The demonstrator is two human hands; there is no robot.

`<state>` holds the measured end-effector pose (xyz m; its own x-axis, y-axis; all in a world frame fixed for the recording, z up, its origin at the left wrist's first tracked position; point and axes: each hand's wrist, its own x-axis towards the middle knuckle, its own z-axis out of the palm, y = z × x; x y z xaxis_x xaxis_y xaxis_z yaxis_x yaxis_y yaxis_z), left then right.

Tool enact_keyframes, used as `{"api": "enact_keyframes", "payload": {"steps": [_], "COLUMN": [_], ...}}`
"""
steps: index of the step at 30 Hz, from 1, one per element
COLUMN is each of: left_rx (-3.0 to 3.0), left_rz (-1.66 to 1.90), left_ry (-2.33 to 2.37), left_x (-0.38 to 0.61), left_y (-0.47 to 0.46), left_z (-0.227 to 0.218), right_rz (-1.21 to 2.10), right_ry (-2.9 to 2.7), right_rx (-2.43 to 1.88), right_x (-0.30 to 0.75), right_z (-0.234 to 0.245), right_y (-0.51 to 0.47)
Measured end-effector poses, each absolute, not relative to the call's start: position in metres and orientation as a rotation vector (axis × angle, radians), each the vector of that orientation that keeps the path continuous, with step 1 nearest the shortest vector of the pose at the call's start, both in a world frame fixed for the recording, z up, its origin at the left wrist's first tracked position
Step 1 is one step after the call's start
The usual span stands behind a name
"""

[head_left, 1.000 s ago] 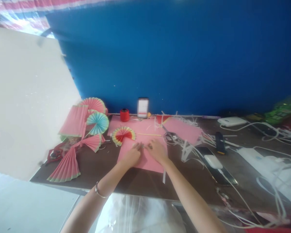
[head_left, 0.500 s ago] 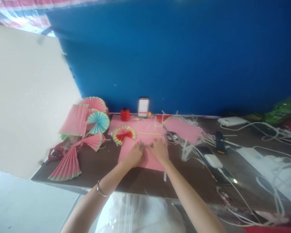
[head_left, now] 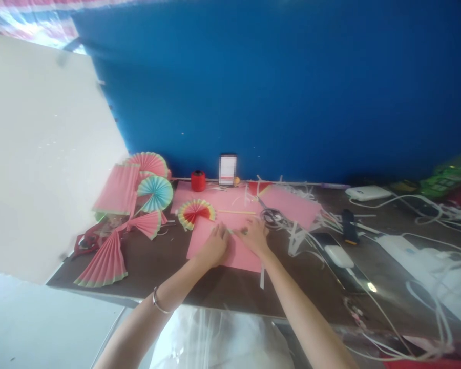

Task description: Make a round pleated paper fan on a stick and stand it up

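A sheet of pink paper (head_left: 246, 260) lies on the dark table in front of me. My left hand (head_left: 216, 246) rests on its left part with fingers stretched out flat. Opposite it, my right hand (head_left: 252, 237) has thumb and forefinger bent together in a pinch over the paper. Something small and pale shows between the two hands, too blurred to name. Just beyond my left hand sits a small pleated paper fan (head_left: 195, 212) in red and yellow. A thin yellow strip (head_left: 236, 212) lies beyond the fingertips.
Pink pleated fans (head_left: 105, 261) and a blue fan (head_left: 155, 193) stand at left. A red spool (head_left: 198, 181) and a phone (head_left: 228, 169) are at the back. Scissors (head_left: 272, 218), paper strips (head_left: 296, 238), another phone (head_left: 343, 264) and a power strip (head_left: 415, 266) with cables lie right.
My right hand's fingers have bent and shifted slightly, showing a gap between thumb and forefinger. My left hand stays on the paper almost unmoved.
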<state>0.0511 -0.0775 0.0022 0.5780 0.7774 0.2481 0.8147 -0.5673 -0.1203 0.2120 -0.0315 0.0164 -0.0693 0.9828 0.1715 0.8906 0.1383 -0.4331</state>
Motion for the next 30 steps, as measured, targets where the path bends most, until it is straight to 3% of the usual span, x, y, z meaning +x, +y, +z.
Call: {"api": "enact_keyframes", "payload": {"steps": [26,30], "left_rx": [-2.66,-2.654], "left_rz": [-0.633,-0.635], "left_ry": [-1.564,-1.573], "left_x": [0.059,0.059], "left_y": [-0.083,-0.084], "left_z": [0.008,0.009], "right_rz": [0.071,0.177], "right_ry": [-2.032,-1.982], "right_rx": [-1.711,-1.661], "right_x": [0.222,0.234], "right_z": [0.017,0.009], "right_y": [-0.029,-0.021]}}
